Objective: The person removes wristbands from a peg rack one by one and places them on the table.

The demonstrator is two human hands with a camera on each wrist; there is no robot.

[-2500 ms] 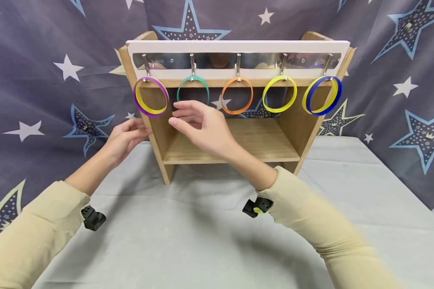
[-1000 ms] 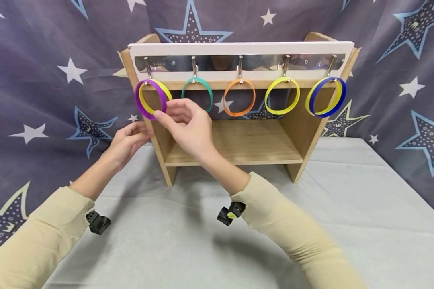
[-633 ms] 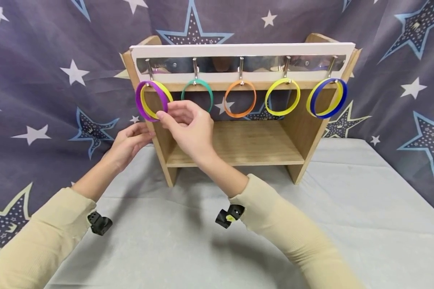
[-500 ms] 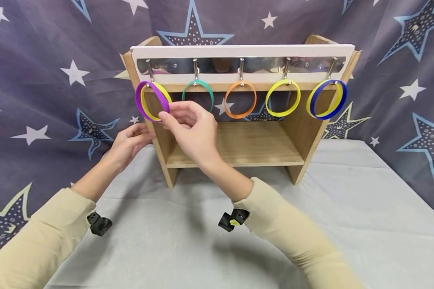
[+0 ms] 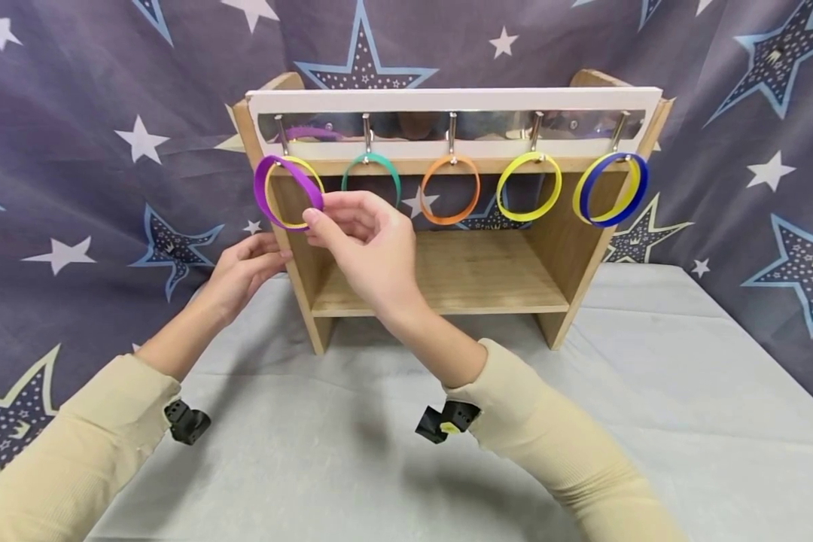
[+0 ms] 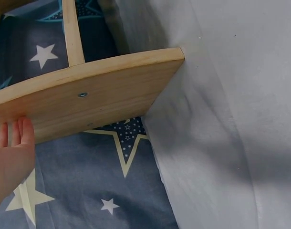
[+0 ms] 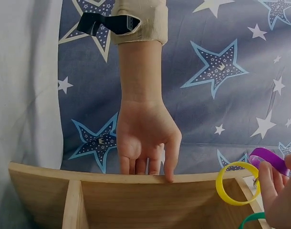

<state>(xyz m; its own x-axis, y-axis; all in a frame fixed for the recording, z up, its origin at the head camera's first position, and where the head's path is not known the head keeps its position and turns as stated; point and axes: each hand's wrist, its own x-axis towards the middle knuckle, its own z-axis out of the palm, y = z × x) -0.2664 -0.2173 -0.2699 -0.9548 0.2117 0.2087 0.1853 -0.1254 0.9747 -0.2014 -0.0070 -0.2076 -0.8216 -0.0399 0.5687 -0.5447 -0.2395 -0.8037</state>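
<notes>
A purple silicone wristband (image 5: 303, 181) hangs on the leftmost hook, in front of a yellow wristband (image 7: 219, 183). My right hand (image 5: 376, 252) pinches the purple band's right side between thumb and fingertips. That side is drawn out and twisted toward the hand. In the right wrist view, the purple band stands partly apart from the yellow one. My left hand (image 5: 237, 275) rests its straight fingers against the outer left side of the wooden shelf (image 5: 440, 271); the left wrist view shows those fingertips (image 6: 27, 131) at the panel.
Along the hook rail (image 5: 406, 124) hang a green band (image 5: 396, 181), an orange band (image 5: 477, 188), a yellow band (image 5: 559, 184) and, at far right, a blue band (image 5: 645, 184) with another yellow. A star-patterned cloth (image 5: 74, 188) stands behind the grey-covered table (image 5: 298, 452).
My right hand has moved left from in front of the green band, taken hold of the purple band and pulled its side slightly rightward. My left hand stays at the panel.
</notes>
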